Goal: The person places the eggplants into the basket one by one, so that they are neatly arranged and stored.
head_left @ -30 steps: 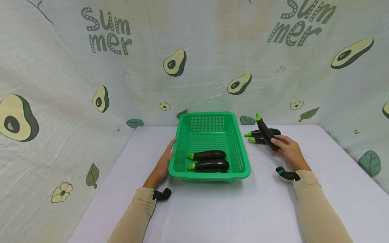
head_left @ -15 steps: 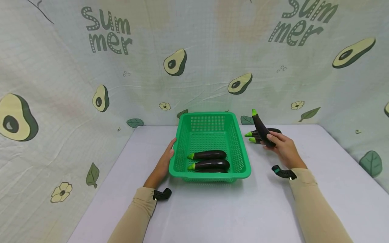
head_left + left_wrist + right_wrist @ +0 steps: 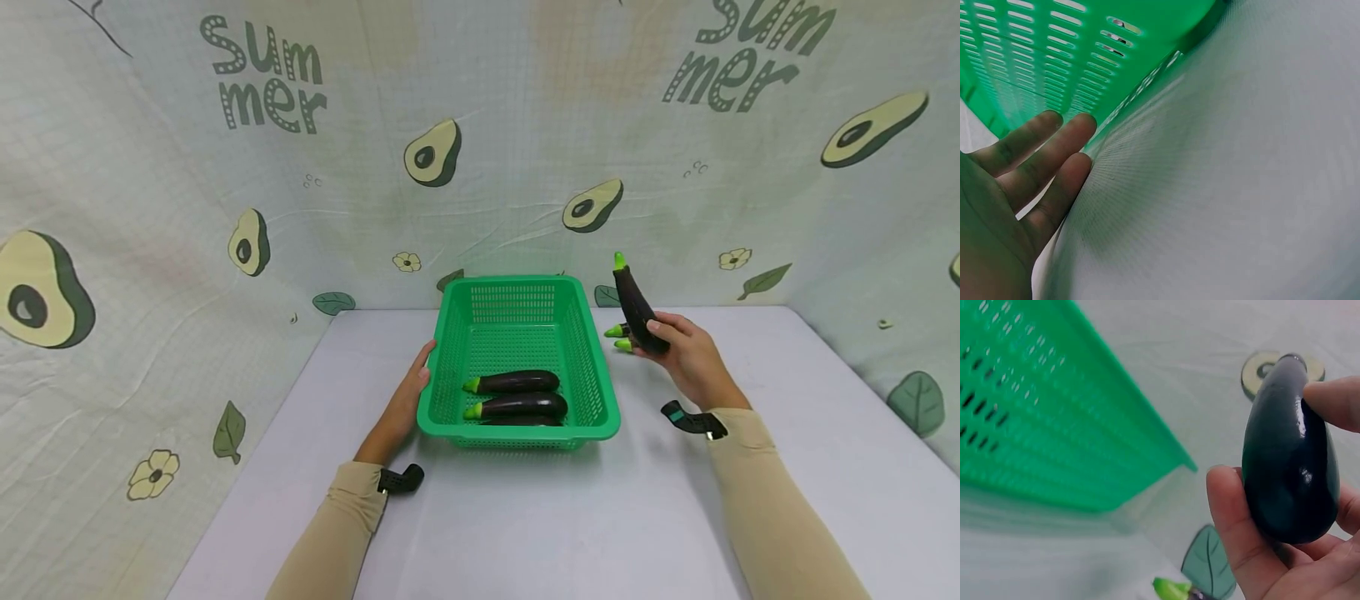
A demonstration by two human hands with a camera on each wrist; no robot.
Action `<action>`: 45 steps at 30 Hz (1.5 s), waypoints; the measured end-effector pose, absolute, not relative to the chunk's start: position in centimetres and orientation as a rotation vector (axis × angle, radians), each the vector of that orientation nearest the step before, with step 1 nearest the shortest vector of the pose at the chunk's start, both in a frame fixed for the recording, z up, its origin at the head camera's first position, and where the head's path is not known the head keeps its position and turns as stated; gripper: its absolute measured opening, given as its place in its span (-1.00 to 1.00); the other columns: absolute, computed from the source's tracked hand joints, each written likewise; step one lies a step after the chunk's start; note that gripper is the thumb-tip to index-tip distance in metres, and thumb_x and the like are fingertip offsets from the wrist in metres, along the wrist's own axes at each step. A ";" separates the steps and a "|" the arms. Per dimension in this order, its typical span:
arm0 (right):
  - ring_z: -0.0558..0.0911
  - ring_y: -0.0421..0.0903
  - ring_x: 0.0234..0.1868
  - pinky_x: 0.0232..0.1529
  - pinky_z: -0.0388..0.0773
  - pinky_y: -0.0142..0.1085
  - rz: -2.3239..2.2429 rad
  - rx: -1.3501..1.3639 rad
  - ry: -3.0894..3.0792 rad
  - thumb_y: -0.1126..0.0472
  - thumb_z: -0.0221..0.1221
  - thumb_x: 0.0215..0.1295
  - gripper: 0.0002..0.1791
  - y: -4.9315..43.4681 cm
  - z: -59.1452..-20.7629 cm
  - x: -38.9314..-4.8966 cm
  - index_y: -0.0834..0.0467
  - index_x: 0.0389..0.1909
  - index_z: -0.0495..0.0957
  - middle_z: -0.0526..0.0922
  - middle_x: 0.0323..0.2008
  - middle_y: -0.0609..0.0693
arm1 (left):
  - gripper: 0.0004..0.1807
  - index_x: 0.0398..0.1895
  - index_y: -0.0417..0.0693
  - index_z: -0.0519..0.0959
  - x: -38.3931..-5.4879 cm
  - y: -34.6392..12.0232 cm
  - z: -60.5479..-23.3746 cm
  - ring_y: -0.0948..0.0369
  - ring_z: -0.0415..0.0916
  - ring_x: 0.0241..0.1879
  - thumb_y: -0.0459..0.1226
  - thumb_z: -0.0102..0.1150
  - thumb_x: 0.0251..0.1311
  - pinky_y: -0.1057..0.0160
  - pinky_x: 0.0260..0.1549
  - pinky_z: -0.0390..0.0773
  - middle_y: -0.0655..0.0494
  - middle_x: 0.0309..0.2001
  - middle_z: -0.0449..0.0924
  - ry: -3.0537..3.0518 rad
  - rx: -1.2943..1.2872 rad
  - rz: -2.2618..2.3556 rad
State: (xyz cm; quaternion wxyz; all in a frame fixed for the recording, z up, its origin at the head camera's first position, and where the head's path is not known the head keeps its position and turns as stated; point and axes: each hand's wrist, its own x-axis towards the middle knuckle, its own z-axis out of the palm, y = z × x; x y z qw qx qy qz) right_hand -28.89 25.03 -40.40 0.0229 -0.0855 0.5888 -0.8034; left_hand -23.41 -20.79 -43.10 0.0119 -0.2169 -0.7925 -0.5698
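At left, left hand (image 3: 408, 398) with fingers extended against the outer left side of a green basket (image 3: 513, 342). Inside, toward the near end, three eggplants (image 3: 523, 406) side by side, stems leftward. Right of the basket, on the counter (image 3: 495, 517), two more eggplants (image 3: 617, 331), mostly hidden. Just in front, raised and tilted stem-up, held eggplant (image 3: 636, 308), gripped by its blunt end between thumb and fingers of the right hand (image 3: 692, 357).

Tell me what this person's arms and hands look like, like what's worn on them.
The left arm's long beige fabric sleeve and the right arm's matching sleeve are creased near the wrists. The left hand and right hand are ungloved. A curved black device sits at the left wrist; its right-wrist counterpart shows a small green patch.
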 end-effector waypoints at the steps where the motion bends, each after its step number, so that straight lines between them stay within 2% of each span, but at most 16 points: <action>1: 0.60 0.01 0.08 0.04 0.61 -0.17 -2.493 -0.274 1.797 0.21 0.20 0.46 -0.54 24.8 -40.1 -28.8 0.28 0.28 0.38 0.30 0.21 0.13 | -0.37 0.63 -0.12 -0.19 -23.4 -20.8 -43.1 -0.07 -0.28 0.55 -0.19 -0.48 0.58 -0.26 0.41 -0.17 -0.15 0.60 -0.24 -2.470 -0.676 -1.774; 6: 0.59 -0.06 0.08 0.05 0.60 -0.20 -2.478 -0.293 1.785 0.23 0.21 0.45 -0.42 23.7 -38.9 -28.5 0.27 0.41 0.31 0.20 0.30 0.12 | -0.38 0.63 -0.13 -0.19 -23.4 -20.8 -43.0 -0.08 -0.27 0.55 -0.22 -0.49 0.58 -0.26 0.41 -0.16 -0.16 0.60 -0.23 -2.462 -0.679 -1.764; 13: 0.59 -0.08 0.04 0.05 0.60 -0.15 -2.446 -0.319 1.823 0.25 0.22 0.43 -0.48 22.6 -38.4 -28.2 0.28 0.35 0.38 0.24 0.26 0.11 | -0.37 0.63 -0.12 -0.19 -23.5 -20.9 -43.2 -0.07 -0.27 0.55 -0.20 -0.48 0.58 -0.25 0.41 -0.16 -0.15 0.60 -0.24 -2.463 -0.683 -1.761; 19: 0.60 -0.07 0.02 -0.01 0.63 -0.19 -2.410 -0.358 1.858 0.24 0.20 0.45 -0.41 22.1 -38.6 -28.0 0.35 0.39 0.27 0.27 0.21 0.12 | -0.38 0.65 0.08 -0.17 -25.3 -21.5 -46.2 0.01 -0.26 0.56 -0.09 -0.49 0.59 -0.23 0.42 -0.16 -0.01 0.61 -0.21 -2.435 -0.670 -1.723; 21: 0.61 -0.07 0.01 -0.02 0.64 -0.20 -2.405 -0.362 1.869 0.23 0.20 0.45 -0.42 21.9 -38.6 -28.0 0.34 0.39 0.28 0.28 0.21 0.13 | -0.38 0.65 0.13 -0.15 -25.6 -21.6 -46.6 0.03 -0.25 0.56 -0.05 -0.48 0.60 -0.23 0.42 -0.16 0.03 0.61 -0.19 -2.429 -0.665 -1.709; 28: 0.66 -0.01 0.00 -0.02 0.64 -0.21 -2.382 -0.391 1.885 0.21 0.20 0.46 -0.45 21.3 -37.8 -27.8 0.32 0.38 0.34 0.29 0.21 0.15 | -0.36 0.65 0.10 -0.14 -25.6 -21.7 -46.4 -0.06 -0.26 0.56 0.03 -0.49 0.60 -0.31 0.39 -0.18 -0.03 0.61 -0.20 -2.419 -0.659 -1.698; 34: 0.66 0.04 0.02 0.00 0.63 -0.20 -2.377 -0.436 1.837 0.21 0.20 0.46 -0.57 20.6 -37.1 -27.4 0.23 0.27 0.47 0.29 0.20 0.16 | -0.34 0.65 0.14 -0.13 -25.9 -21.8 -46.5 0.01 -0.27 0.56 0.08 -0.47 0.59 -0.24 0.42 -0.19 0.04 0.61 -0.20 -2.417 -0.638 -1.727; 40: 0.69 0.02 -0.02 0.01 0.62 -0.18 -2.332 -0.451 1.843 0.20 0.18 0.47 -0.61 20.1 -37.4 -27.2 0.20 0.25 0.50 0.33 0.18 0.15 | -0.38 0.65 0.10 -0.14 -25.8 -21.6 -46.5 0.04 -0.26 0.56 -0.04 -0.48 0.61 -0.19 0.43 -0.19 0.02 0.61 -0.20 -2.424 -0.647 -1.736; 45: 0.68 -0.02 -0.02 0.00 0.63 -0.20 -2.271 -0.432 1.899 0.14 0.21 0.45 -0.50 19.6 -37.6 -27.3 0.25 0.32 0.43 0.31 0.22 0.17 | -0.41 0.64 0.00 -0.19 -25.5 -21.3 -46.0 0.03 -0.29 0.56 -0.16 -0.52 0.63 -0.16 0.45 -0.20 -0.03 0.61 -0.23 -2.459 -0.658 -1.700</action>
